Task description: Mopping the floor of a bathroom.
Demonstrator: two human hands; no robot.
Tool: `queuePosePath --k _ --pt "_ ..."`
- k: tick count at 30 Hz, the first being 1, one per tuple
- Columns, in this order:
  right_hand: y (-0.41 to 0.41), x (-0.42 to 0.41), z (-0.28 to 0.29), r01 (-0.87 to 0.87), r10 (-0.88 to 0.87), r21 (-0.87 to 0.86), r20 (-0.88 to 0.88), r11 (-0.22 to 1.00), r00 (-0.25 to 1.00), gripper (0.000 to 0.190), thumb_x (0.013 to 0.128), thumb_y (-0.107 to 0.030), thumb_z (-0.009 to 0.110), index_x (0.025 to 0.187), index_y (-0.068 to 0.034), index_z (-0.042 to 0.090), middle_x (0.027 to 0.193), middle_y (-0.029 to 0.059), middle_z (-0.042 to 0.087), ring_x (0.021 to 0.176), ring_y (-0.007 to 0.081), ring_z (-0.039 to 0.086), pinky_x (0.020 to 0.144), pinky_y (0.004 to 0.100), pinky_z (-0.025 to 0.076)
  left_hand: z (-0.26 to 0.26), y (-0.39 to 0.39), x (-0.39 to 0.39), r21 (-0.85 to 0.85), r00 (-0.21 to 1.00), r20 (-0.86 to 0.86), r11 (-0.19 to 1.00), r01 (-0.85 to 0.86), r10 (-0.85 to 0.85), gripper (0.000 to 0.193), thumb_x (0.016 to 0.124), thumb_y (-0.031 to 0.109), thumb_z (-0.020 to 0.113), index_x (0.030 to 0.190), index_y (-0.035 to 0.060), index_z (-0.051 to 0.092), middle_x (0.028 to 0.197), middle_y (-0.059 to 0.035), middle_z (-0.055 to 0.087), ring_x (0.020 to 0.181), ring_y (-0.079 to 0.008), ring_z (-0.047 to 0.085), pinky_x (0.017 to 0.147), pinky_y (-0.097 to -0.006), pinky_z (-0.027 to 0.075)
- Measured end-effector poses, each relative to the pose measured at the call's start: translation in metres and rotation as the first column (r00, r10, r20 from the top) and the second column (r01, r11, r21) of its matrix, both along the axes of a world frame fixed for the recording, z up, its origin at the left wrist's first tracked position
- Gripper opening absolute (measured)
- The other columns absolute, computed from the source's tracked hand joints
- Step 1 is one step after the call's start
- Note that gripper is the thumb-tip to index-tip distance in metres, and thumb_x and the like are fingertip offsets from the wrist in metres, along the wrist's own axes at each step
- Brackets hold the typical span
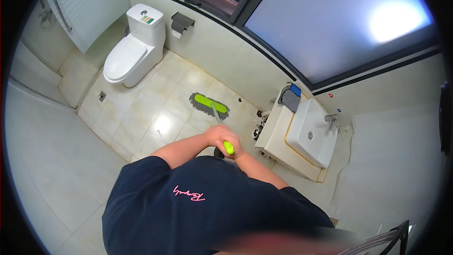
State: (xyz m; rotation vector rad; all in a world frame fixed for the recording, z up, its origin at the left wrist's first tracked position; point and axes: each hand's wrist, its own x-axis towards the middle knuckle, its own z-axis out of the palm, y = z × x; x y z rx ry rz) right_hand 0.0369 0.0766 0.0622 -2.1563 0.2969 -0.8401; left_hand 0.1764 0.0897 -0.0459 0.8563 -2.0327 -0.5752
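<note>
Both hands grip the pole of a broom-like floor brush (211, 103) with a lime-green head and grey bristles. Its head rests on the tiled floor (177, 101) ahead of me, and the grey pole runs back towards my body. My left hand (216, 135) and my right hand (233, 143) overlap close together near the lime-green handle end, which sticks out by my right hand. Which hand belongs to which side is read from the arms: the left arm comes in from the left, the right arm from the right.
A white toilet (125, 58) stands front left, near a wall-mounted paper holder (182, 23) and a floor drain (102, 96). To the right, a washbasin (311, 134) sits on a counter with a grey and blue cloth (291, 98). A small dark piece (240, 99) lies by the wall.
</note>
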Motion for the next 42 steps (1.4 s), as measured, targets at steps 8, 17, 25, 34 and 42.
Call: queuePosePath --k 8,17,25,34,42 --pt "-0.016 -0.034 0.023 -0.04 0.044 0.03 -0.126 0.999 0.991 0.028 0.081 -0.013 0.084 0.077 -0.005 0.057 0.075 0.0132 0.058 0.07 0.0356 0.056 0.066 0.0408 0.048 -0.026 -0.024 -0.025 -0.054 0.998 -0.03 0.997 -0.063 0.061 0.031 0.068 0.03 0.074 0.087 0.0085 0.062 0.088 -0.0114 0.062 0.086 -0.0366 0.059 0.076 -0.0463 0.049" --pt "-0.091 -0.083 0.039 -0.103 0.123 -0.088 0.272 0.991 0.954 0.019 0.08 -0.008 0.081 0.077 -0.007 0.062 0.073 0.0112 0.062 0.074 0.0354 0.063 0.067 0.042 0.049 0.006 -0.084 -0.064 -0.093 0.988 0.108 0.988 0.123 -0.113 0.029 0.072 0.03 0.072 0.092 0.0106 0.065 0.093 -0.0118 0.065 0.096 -0.035 0.062 0.084 -0.0473 0.049" --pt "-0.134 -0.102 -0.045 -0.276 0.283 0.064 -0.172 0.959 0.943 0.028 0.083 -0.023 0.078 0.071 -0.008 0.057 0.071 0.0119 0.06 0.075 0.0359 0.06 0.07 0.0457 0.046 -0.049 -0.133 -0.055 0.361 0.988 -0.049 0.92 0.153 -0.146 0.046 0.069 0.034 0.078 0.103 0.0102 0.058 0.109 -0.014 0.06 0.117 -0.0371 0.055 0.102 -0.0463 0.044" --pt "-0.178 -0.15 0.049 -0.257 0.247 0.119 0.09 0.959 0.965 0.027 0.08 -0.028 0.082 0.071 -0.009 0.065 0.071 0.0122 0.066 0.074 0.0355 0.065 0.07 0.0437 0.05 0.121 -0.134 -0.134 0.066 0.997 0.031 0.995 -0.077 0.075 0.036 0.078 0.038 0.074 0.096 0.0075 0.068 0.102 -0.0162 0.069 0.097 -0.0397 0.066 0.086 -0.0506 0.052" --pt "-0.173 -0.116 0.027 -0.305 0.274 0.104 0.242 0.947 0.931 0.019 0.08 -0.028 0.077 0.07 -0.016 0.066 0.068 0.0074 0.066 0.07 0.0333 0.067 0.062 0.0445 0.051 -0.06 -0.137 -0.089 -0.019 0.999 0.038 0.999 -0.033 0.033 0.031 0.073 0.045 0.078 0.088 0.0187 0.075 0.093 -0.0072 0.075 0.084 -0.0334 0.071 0.071 -0.0474 0.053"
